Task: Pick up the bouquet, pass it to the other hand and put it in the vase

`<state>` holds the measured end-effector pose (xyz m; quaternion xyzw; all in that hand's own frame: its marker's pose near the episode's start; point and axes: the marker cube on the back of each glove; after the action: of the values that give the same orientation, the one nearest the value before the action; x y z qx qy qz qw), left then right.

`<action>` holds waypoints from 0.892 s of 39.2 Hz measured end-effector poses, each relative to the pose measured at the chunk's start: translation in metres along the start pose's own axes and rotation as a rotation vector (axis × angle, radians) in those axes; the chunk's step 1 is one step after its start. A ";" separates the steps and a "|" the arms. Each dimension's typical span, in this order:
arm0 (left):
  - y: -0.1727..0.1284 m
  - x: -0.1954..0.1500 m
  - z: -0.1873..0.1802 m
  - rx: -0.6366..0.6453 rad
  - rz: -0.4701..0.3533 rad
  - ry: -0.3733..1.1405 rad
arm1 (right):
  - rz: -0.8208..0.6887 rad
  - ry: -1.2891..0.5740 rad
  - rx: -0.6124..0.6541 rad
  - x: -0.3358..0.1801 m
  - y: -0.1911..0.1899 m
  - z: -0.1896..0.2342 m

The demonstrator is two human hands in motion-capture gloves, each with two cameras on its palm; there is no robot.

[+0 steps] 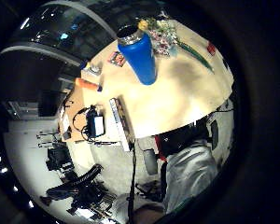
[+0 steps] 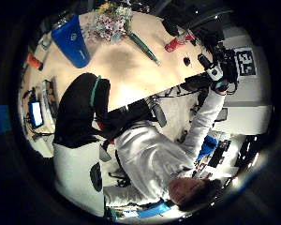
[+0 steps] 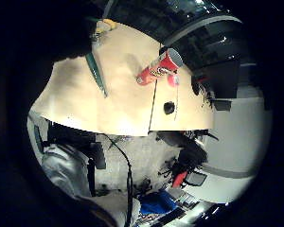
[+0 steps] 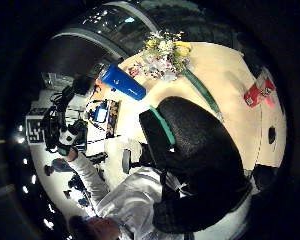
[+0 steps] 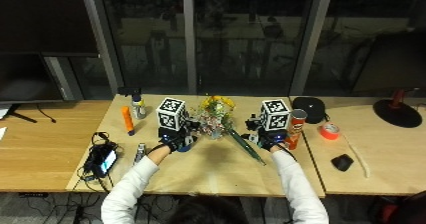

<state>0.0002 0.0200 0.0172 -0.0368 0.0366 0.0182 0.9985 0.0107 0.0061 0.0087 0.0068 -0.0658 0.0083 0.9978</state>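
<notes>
Two gloved hands are raised over the table (image 5: pixel 200 176), with the task's things lying between them, so neither has far to reach. Furthest out beyond the left hand (image 5: pixel 172 143) lie an orange tube (image 5: pixel 126 120) and a small bottle (image 5: pixel 138 107), with a phone on cables (image 5: pixel 104 159) nearer the person on that side; none of these bear on the job. The left hand itself hovers beside the blue vase (image 1: pixel 139 55), which stands upright, mouth open, just next to it; whether its fingers are curled or straight cannot be told. Between the hands the bouquet (image 5: pixel 214 115) lies flat on the tabletop, blooms away from the person and close to the vase, its wrapped green stems (image 5: pixel 245 145) slanting toward the right hand (image 5: pixel 267 140). That slant probably makes the stems the natural place to grasp. The right hand holds nothing, as far as shows; its finger posture cannot be told either. Just past it stands a red crisp can (image 5: pixel 294 128). Nothing is lifted yet.
</notes>
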 end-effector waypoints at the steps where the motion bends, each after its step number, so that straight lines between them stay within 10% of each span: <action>1: -0.002 -0.002 0.005 -0.003 -0.002 0.015 | 0.004 0.000 -0.006 0.000 0.000 0.000; 35: -0.027 -0.009 0.062 0.128 0.016 0.111 | 0.344 -0.117 -0.102 0.048 -0.124 0.069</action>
<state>-0.0030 -0.0024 0.0815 0.0265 0.0932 0.0217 0.9951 0.0510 -0.1176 0.0816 -0.0545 -0.1242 0.1751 0.9752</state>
